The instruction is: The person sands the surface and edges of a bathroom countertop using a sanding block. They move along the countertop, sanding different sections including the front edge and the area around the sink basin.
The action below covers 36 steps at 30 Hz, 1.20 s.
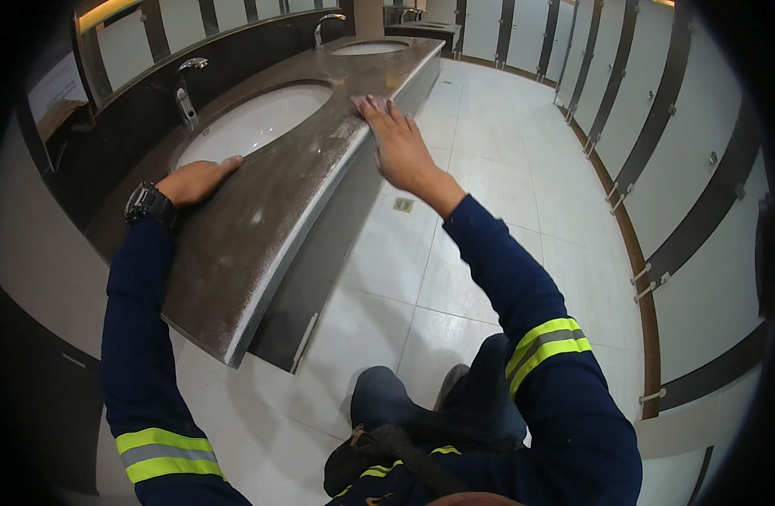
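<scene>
- Your right hand [400, 148] is stretched forward over the front edge of the dark brown, stone-like bench [235, 232]; its fingers lie close together, nearly flat, over a small, thin, pinkish piece [357, 102] on the bench top; whether the thumb pinches it, you cannot tell from here.
- That pinkish piece sits under your right fingertips, near the bench's front edge, to the right of the white, oval, glossy basin [256, 126]; most of it is hidden by the fingers.
- Your left hand [200, 180] rests at the near end of that basin, thumb extended along the rim; its other fingers are hidden, so you cannot tell how that grip stands; a chunky black wristwatch [149, 203] circles the wrist.
- Whitish, powdery marks [254, 305] run along the bench's front edge, with paler smears near your right hand.
- A curved, chrome metal faucet [186, 99] stands behind the basin; a second white oval basin [370, 48] lies farther along.
- Pale, flat stall doors [695, 160] line the right side, beyond the white tiled floor [488, 194].
</scene>
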Motion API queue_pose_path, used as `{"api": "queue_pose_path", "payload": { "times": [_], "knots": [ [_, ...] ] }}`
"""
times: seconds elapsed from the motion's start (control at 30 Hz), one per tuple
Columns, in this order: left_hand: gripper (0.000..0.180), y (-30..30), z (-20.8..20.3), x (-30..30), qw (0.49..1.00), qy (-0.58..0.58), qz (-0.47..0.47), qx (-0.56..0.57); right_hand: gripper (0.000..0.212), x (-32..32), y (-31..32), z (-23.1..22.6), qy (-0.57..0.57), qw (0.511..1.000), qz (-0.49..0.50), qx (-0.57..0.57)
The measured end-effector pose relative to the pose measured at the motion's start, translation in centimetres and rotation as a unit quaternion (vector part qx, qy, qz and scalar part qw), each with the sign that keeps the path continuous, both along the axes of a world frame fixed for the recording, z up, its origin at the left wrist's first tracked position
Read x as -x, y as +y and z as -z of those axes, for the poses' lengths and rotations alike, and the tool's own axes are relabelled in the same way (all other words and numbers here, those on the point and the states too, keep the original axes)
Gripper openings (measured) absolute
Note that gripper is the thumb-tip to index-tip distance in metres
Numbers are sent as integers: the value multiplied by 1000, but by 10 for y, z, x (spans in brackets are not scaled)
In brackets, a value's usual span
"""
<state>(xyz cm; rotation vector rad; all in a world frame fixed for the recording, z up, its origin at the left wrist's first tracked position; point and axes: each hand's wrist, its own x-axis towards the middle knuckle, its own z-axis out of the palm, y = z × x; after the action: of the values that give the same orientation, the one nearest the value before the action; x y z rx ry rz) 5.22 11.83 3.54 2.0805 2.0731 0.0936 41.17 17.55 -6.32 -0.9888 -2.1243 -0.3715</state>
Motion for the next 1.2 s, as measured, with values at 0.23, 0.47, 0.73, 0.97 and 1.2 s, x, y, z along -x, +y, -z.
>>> {"api": "queue_pose_path", "payload": {
  "times": [0.23,0.47,0.73,0.97,1.2],
  "knots": [
    [94,-7,-2,3,1000,-7,6,-2,87,-5,-10,10,-37,997,48,-38],
    [94,-10,1,9,998,-49,21,40,84,14,-47,7,-14,999,-46,13],
    [92,1,8,25,995,-78,50,-28,91,26,-137,10,4,971,-237,31],
    [117,-35,-31,-66,987,-79,137,-29,87,-39,-99,132,245,930,-182,204],
    [118,31,-12,-145,971,36,207,-111,71,-78,-71,217,-74,878,-67,468]
  ]
}}
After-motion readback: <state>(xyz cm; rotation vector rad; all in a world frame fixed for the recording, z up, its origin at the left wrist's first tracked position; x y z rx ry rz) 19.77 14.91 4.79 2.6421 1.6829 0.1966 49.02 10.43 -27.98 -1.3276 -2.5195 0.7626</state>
